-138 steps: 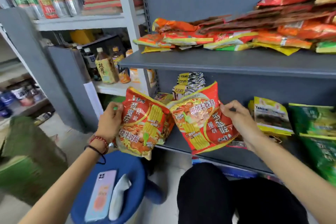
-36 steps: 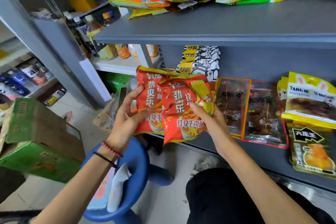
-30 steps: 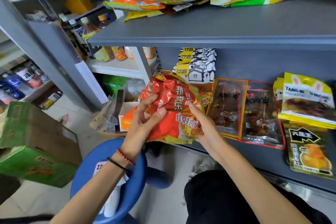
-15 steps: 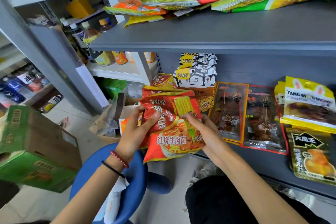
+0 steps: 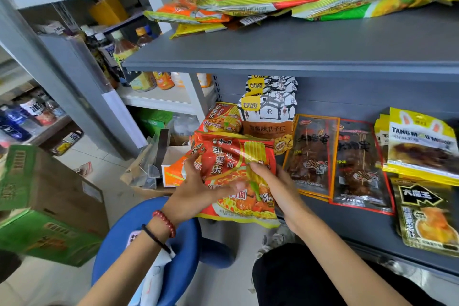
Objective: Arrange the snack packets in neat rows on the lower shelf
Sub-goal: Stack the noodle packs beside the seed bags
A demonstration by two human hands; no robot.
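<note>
I see a grey shelf unit (image 5: 298, 49) dead ahead, with a grey back panel. White rack (image 5: 159, 102) left of it holds bottles (image 5: 124, 49). Pale tiled floor (image 5: 104, 171). Blue stool (image 5: 183, 251) close below me. Green cartons (image 5: 49, 236) on the floor, far left. Light is bright and even.

Red bead bracelet (image 5: 165, 222), black cord (image 5: 154, 237), seemingly dark trousers (image 5: 298, 281)

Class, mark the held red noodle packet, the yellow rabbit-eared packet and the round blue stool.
Red noodle packet (image 5: 223, 156): head view, printed front.
Yellow rabbit-eared packet (image 5: 419, 119): head view, yellow top.
Round blue stool (image 5: 186, 243): head view, seat's right side.
</note>
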